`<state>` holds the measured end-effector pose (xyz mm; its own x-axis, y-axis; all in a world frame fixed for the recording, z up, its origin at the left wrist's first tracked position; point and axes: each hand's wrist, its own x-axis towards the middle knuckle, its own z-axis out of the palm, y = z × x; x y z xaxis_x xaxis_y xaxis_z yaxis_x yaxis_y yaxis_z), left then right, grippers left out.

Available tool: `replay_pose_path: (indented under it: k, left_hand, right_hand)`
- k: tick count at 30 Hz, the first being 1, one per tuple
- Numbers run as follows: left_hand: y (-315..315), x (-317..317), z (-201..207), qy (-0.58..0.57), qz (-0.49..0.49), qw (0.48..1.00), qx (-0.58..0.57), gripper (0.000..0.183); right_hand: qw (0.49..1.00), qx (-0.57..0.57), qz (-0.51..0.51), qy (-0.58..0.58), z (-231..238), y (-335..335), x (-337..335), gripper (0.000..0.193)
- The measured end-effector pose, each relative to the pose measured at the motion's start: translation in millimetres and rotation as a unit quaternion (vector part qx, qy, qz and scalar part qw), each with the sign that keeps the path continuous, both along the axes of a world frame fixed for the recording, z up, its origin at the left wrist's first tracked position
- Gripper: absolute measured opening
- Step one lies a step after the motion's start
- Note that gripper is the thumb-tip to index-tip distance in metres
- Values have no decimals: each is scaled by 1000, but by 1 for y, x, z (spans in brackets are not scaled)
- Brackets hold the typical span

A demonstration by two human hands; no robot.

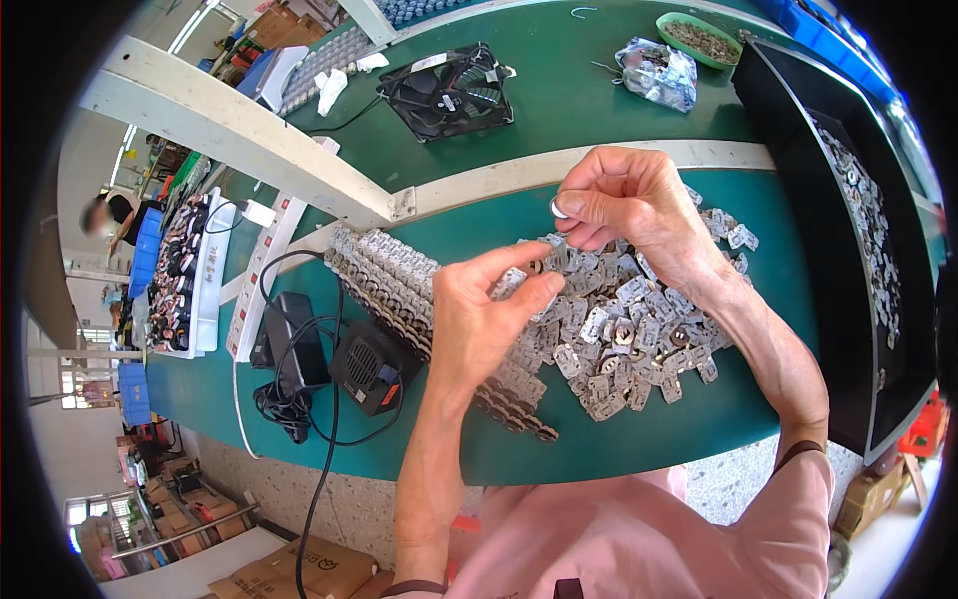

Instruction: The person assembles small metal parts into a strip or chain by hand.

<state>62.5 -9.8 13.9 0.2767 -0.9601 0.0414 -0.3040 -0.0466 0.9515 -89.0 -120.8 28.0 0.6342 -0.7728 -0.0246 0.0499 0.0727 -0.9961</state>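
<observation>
Silvery and round, a small disc (560, 209) is pinched between thumb and fingers of the right hand (644, 212), at 11 o'clock from the loose pile of grey parts (599, 324) on the green table (639, 449). At 9 o'clock from that pile, the left hand (474, 309) leaves a narrow gap between thumb and index fingertips; whether it holds a part I cannot tell. Stacked rows (384, 275) lie beyond at 9 o'clock, a black bin (828, 260) at 3.

Pale piece (559, 209) part-hidden in right hand (639, 203)
</observation>
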Motion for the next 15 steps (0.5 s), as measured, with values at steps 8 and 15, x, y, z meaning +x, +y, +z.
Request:
replay_pose_path:
  k: [8,15]
  left_hand:
    - [-3,12,-1,323,29,946,-25,21]
    - [-3,14,-3,319,10,948,-19,19]
  right_hand:
    - [998,37,44,18,-5,9,1,12]
    - [997,35,64,18,-8,12,4,12]
